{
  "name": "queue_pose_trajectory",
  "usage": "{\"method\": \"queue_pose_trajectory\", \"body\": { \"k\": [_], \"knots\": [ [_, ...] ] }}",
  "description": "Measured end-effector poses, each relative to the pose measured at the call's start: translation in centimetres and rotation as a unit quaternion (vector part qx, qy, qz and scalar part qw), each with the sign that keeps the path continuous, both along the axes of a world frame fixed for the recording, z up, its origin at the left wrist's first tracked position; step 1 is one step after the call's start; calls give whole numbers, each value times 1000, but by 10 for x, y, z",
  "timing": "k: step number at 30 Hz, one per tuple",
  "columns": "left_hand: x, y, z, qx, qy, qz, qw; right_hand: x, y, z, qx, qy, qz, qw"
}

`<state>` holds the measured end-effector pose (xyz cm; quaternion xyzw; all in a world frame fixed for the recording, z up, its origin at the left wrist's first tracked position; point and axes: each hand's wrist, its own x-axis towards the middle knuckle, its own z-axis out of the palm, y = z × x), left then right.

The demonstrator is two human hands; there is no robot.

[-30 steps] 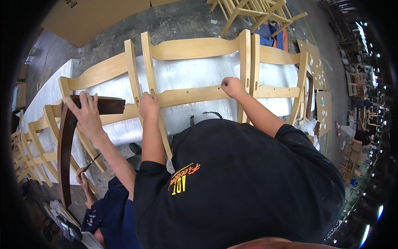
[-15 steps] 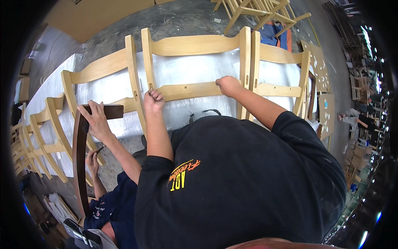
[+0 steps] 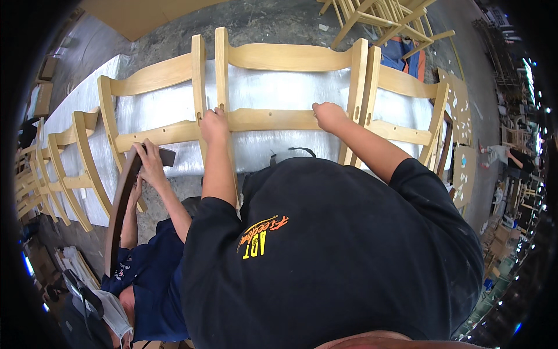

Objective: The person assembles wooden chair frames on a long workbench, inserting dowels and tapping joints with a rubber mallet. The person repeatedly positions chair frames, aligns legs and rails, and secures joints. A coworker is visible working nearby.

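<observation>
A light-wood chair-back frame point(image 3: 296, 55) lies before me, with a curved top rail, two side posts and a lower rail point(image 3: 270, 119) with a small hole. My left hand point(image 3: 214, 125) is closed in a pinch over the left post, beside its slot; anything in its fingertips is too small to make out. My right hand point(image 3: 331, 118) is closed in a fist at the right end of the lower rail, near the right post. What its fingers hold, if anything, is hidden.
More chair-back frames point(image 3: 154, 75) line the wrapped, shiny white table point(image 3: 174, 110) on both sides. At my left a co-worker in dark blue point(image 3: 154, 244) holds a dark brown curved wooden piece point(image 3: 120, 209). Light-wood chair frames point(image 3: 383, 23) stand beyond the table.
My left hand has turned, its back now upward, over the left post. My right hand stays near the lower rail. The co-worker's dark piece has tilted, and their lower hand has risen to it.
</observation>
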<state>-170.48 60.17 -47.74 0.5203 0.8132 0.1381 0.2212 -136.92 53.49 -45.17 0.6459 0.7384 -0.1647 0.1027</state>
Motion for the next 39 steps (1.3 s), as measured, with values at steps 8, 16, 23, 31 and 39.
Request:
{"method": "queue_pose_trajectory", "body": {
  "k": [8,16,23,31,39],
  "knots": [
    [-25,0,-25,-167,-785,237,547,-8,4,8,-22,-15,-34,999],
    [49,-26,28,-211,-700,18,682,-15,3,35,17,63,-143,988],
    [181,-61,39,-299,-589,-58,749,-4,-55,52,143,260,-121,947],
    [256,-86,34,-405,-492,-158,754,58,-100,45,109,191,-158,963],
    [251,-73,8,-203,-240,-266,911,131,-73,18,128,144,-269,944]
  ]
}}
